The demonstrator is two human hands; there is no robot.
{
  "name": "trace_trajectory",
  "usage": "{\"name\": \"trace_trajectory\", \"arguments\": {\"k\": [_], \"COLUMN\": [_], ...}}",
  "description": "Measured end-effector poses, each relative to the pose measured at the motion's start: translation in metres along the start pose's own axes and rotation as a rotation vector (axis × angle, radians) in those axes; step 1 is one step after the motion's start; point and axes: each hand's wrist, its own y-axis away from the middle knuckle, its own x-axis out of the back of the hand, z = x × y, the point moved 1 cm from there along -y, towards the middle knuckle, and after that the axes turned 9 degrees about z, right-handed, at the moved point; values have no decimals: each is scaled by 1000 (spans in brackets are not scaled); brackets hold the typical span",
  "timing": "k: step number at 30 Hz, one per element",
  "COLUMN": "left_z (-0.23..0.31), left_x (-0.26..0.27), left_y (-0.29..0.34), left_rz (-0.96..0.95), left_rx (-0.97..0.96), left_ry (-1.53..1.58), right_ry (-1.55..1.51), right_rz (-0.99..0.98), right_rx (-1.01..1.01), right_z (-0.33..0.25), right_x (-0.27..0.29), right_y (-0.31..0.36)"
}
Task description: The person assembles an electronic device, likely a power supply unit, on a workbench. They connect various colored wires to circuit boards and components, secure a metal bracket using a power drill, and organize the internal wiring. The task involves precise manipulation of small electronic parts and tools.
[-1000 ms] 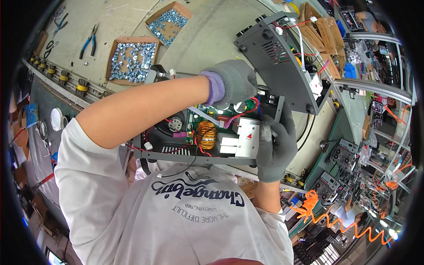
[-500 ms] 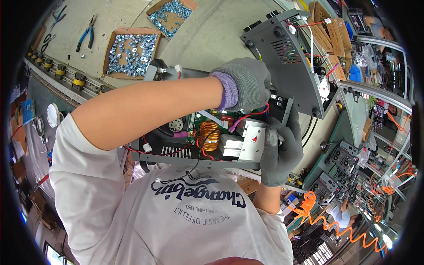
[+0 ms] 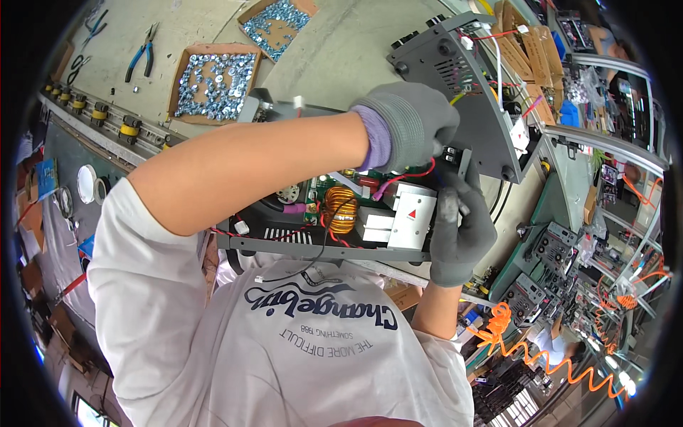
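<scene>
My left hand (image 3: pixel 411 127), in a grey glove, reaches across an uncovered electronic chassis (image 3: pixel 388 254). Its fingers are curled near a small black terminal piece (image 3: pixel 450 154) at the chassis end; what they hold is hidden. My gloved right hand (image 3: pixel 459 231) is at the right end of the chassis, thumb and fingers closing beside its upright edge. I cannot make out what is between them. Inside lie a copper-wound coil (image 3: pixel 340 210), a white heatsink cover (image 3: pixel 413 217) and a red wire (image 3: pixel 409 176) running toward my left hand. A dark vented panel (image 3: pixel 473 99) leans open beyond both hands.
Cardboard trays of screws (image 3: pixel 215 84) and of smaller screws (image 3: pixel 276 27) lie at the far left, near blue-handled pliers (image 3: pixel 141 58). A roller rail (image 3: pixel 114 122) runs along the left. An orange coiled hose (image 3: pixel 541 359) hangs at lower right, near black electronic units (image 3: pixel 523 299).
My left hand has shifted right, its fingers now more visible past the terminal piece. The chassis has moved slightly right and away from me; my right hand has risen a little with it.
</scene>
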Motion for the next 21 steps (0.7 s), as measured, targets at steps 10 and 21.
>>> {"name": "trace_trajectory", "arguments": {"k": [10,21], "left_z": [6,12], "left_x": [-2,-1], "left_y": [11,24], "left_rz": [-128,4], "left_rx": [-73,-16], "left_ry": [510,-295], "right_ry": [-27,-161], "right_rz": [-49,-73], "right_rx": [-103,-484], "right_z": [-22,5], "right_x": [3,-5], "right_y": [-22,-11]}}
